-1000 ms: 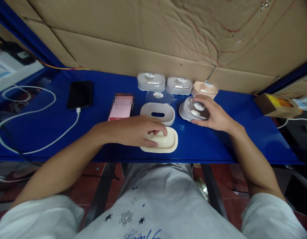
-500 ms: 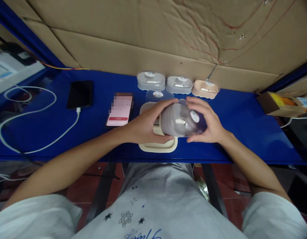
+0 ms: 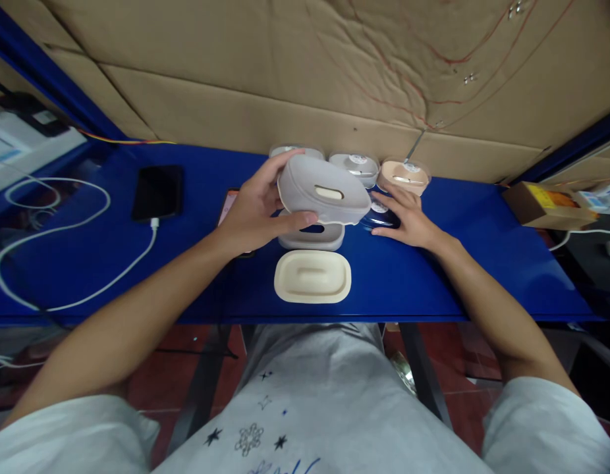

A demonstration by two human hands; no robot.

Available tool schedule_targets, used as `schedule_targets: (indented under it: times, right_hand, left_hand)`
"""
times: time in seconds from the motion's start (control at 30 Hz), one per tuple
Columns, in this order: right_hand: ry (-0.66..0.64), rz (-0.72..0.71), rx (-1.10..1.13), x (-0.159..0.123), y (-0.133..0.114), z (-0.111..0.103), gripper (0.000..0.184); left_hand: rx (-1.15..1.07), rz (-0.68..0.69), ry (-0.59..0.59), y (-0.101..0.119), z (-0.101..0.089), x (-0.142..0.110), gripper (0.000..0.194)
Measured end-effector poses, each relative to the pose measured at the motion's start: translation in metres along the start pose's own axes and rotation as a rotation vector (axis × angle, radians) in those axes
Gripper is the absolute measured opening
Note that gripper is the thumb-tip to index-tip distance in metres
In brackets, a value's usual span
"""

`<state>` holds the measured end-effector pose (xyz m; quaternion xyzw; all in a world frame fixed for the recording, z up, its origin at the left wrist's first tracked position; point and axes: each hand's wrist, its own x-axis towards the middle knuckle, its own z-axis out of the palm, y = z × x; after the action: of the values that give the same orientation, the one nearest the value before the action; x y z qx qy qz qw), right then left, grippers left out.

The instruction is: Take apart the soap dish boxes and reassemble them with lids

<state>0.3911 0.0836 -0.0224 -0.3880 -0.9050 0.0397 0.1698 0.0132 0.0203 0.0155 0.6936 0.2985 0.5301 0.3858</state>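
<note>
While grey box [image 3: 325, 176] is uncapped and clamped in left hand [image 3: 258, 214], lid [image 3: 375, 221] gripped by right hand [image 3: 408, 220]; peach box [image 3: 400, 174] still capped.

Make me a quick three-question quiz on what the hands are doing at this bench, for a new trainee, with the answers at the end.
1. Multiple choice: what is the left hand holding?
A) a phone
B) a grey box with a slot
C) a charging cable

2. True or false: the right hand touches a clear lid that bears a round sticker.

3. Short answer: what colour is the oval piece lying near the front edge of the blue table?

Key: 1. B. 2. True. 3. Cream.
</note>
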Motion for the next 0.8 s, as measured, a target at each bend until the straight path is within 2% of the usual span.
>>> schedule_targets:
  times: [0.07,0.2,0.3,0.43,0.57,0.7,0.8]
  right_hand:
    - [0.035,0.008,-0.037,-0.002,-0.006,-0.003,0.08]
    - [0.063,-0.002,-0.082,-0.004,-0.018,-0.007,0.048]
    - [0.033,-0.028,-0.057,-0.003,-0.025,-0.005,0.04]
    - [-0.002,-0.028,-0.054,-0.002,-0.028,-0.002,0.048]
    - [-0.015,-0.016,-0.052,-0.002,-0.029,-0.001,0.057]
    - [0.16,-0.044,-0.018,-0.003,-0.035,-0.004,0.073]
    - [0.278,-0.144,-0.004,-0.006,-0.051,-0.009,0.086]
  left_hand:
    - [0.012,0.004,0.058,-0.001,0.0,0.001,0.087]
    - [0.007,-0.023,0.211,-0.005,-0.003,0.004,0.079]
    - [-0.057,-0.042,0.269,-0.009,-0.007,0.006,0.073]
    - [-0.074,-0.062,0.273,-0.015,-0.008,0.006,0.073]
    - [0.033,-0.029,0.232,-0.017,-0.006,0.004,0.08]
    - [0.07,-0.029,0.133,-0.01,-0.001,0.001,0.086]
    - [0.051,-0.014,0.0,0.0,0.006,-0.004,0.091]
